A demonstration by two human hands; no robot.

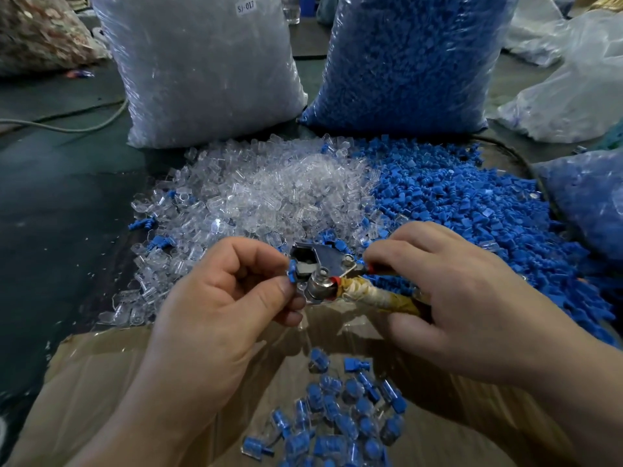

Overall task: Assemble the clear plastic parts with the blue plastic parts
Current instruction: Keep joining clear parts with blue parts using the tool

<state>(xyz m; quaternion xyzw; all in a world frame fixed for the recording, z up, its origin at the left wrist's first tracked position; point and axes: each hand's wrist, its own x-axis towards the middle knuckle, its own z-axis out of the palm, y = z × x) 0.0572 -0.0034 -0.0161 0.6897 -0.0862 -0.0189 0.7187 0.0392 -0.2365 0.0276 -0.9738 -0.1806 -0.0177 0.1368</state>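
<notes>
Pinching a small blue part (292, 272) against a shiny metal press (318, 271), the left hand (215, 298); the right hand (448, 294) grips its cloth-wrapped handle (377, 295).

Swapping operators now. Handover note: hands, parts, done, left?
Left hand: pinching a small blue plastic part at the mouth of the metal hand press tool.
Right hand: gripping the tool's tape-wrapped handle.
Loose clear plastic parts pile ahead, loose blue plastic parts pile to its right; full bags of each behind them.
Done: a batch of assembled blue-in-clear pieces lies in the cardboard box below the hands.
Left: press this piece, drop it in, work through both large piles.
</notes>
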